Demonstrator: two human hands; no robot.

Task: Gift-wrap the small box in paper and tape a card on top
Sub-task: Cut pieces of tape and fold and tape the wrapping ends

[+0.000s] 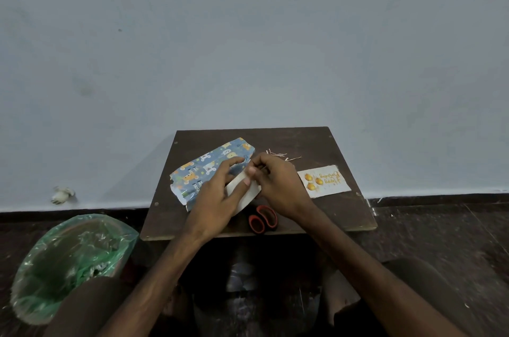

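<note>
The small box in blue cartoon-print paper [205, 168] lies at ten o'clock on the dark wooden surface [289, 141]; the left hand [217, 196] curls its fingers round a white tape roll [242, 194], the right hand [278, 185] pinches its end, which could tear or self-stick.

A person's left hand [217, 193] holds a white roll [243, 196] over a small dark table [303, 141] while the right hand [278, 185] pinches its far edge. A box [203, 168] wrapped in blue patterned paper lies just left, a card [325, 181] to the right, red-handled scissors [263, 219] near. A green-lined bin [68, 262] stands on the floor, left.
</note>
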